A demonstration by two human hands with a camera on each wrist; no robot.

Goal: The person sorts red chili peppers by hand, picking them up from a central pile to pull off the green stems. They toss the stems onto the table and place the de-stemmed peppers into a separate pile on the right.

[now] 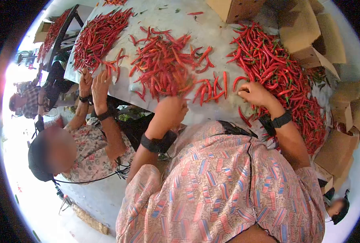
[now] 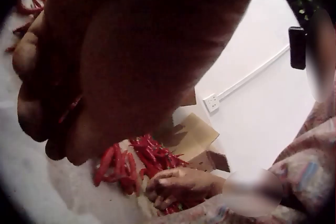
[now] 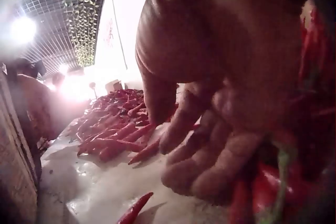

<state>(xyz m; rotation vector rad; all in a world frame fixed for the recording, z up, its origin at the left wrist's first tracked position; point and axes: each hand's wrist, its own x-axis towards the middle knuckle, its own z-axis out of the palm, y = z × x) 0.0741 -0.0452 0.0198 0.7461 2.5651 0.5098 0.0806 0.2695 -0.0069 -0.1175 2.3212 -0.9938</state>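
Note:
Over the near edge of a loose heap of red chilies (image 1: 159, 60), my left hand (image 1: 168, 115) has its fingers curled. A sliver of red chili (image 2: 71, 109) shows between those fingers and the palm in the left wrist view; the rest is hidden. Red blurs above this hand in the head view. My right hand (image 1: 257, 95) hovers at the left side of a bigger chili pile (image 1: 269, 60), fingers loosely bent and nothing visible in them. One curved chili (image 1: 235, 83) lies by its fingertips. Between the hands are several separate chilies (image 1: 204, 91).
Cardboard boxes (image 1: 301, 32) stand along the right and back of the pale table (image 1: 216, 32). Another person's hands (image 1: 101, 87) work at a further chili pile (image 1: 101, 38) on the left. More people are beyond the table's left end.

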